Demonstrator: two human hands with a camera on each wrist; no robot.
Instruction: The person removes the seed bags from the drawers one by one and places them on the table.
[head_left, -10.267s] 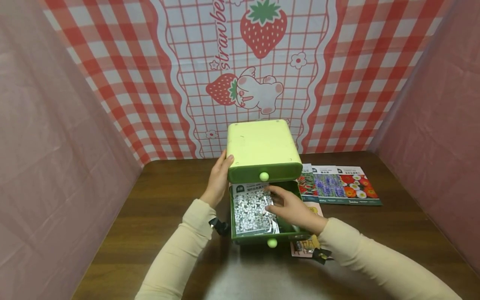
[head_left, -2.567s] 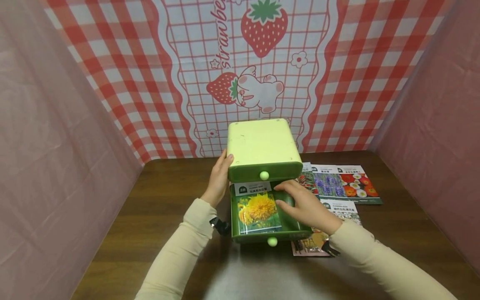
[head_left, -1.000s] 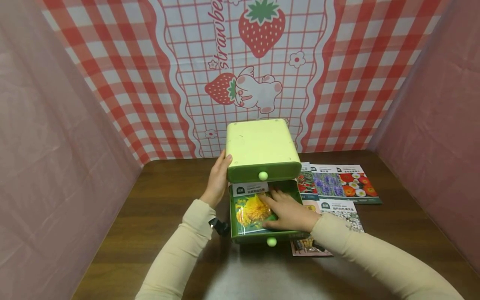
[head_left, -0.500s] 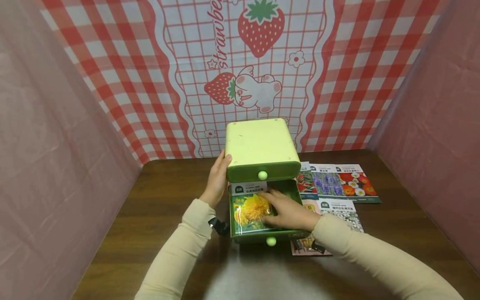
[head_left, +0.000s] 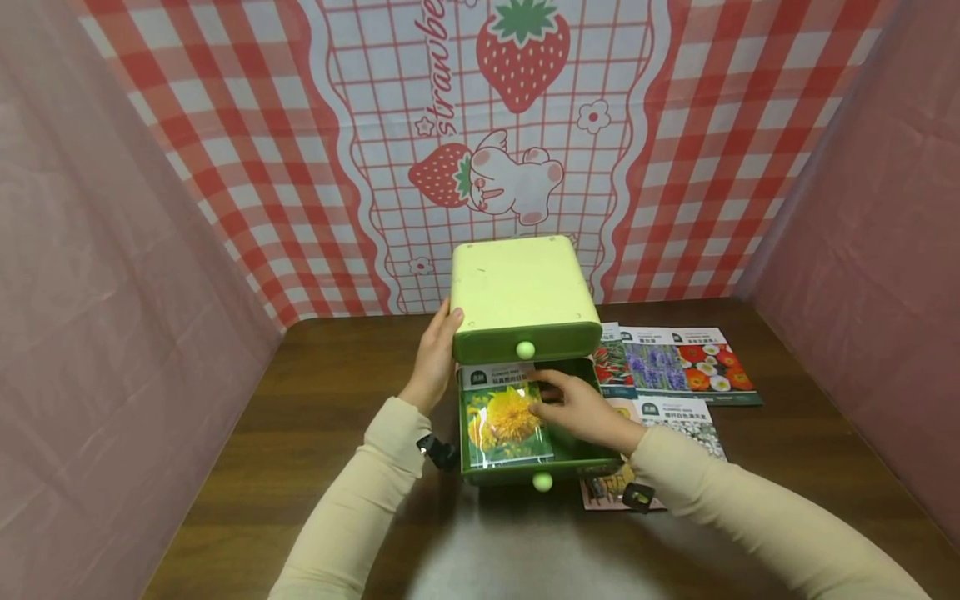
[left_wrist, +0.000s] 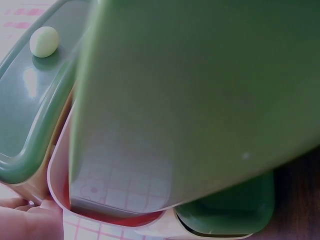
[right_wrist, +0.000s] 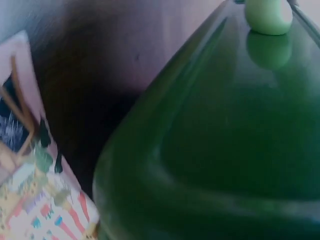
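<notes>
A small pale-yellow cabinet with green drawer fronts stands on the table. My left hand rests along its left side, thumb at the front corner; fingers also show at the lower left of the left wrist view. Below the closed top drawer, a green drawer with a round knob is pulled out. A seed packet picturing yellow flowers lies in its left part. My right hand reaches into the drawer and pinches that packet's right edge, thumb on the front; its other fingers are partly hidden.
Right of the cabinet lie packets with purple flowers, red-and-white flowers and white flowers. A pink packet sits partly under the pulled-out drawer. Another green drawer front shows lower down in the left wrist view.
The white-flower packet went from the drawer to the table, showing the yellow-flower packet. My right hand reached in, spread its fingers over it, then closed on its edge. The left hand stayed put.
</notes>
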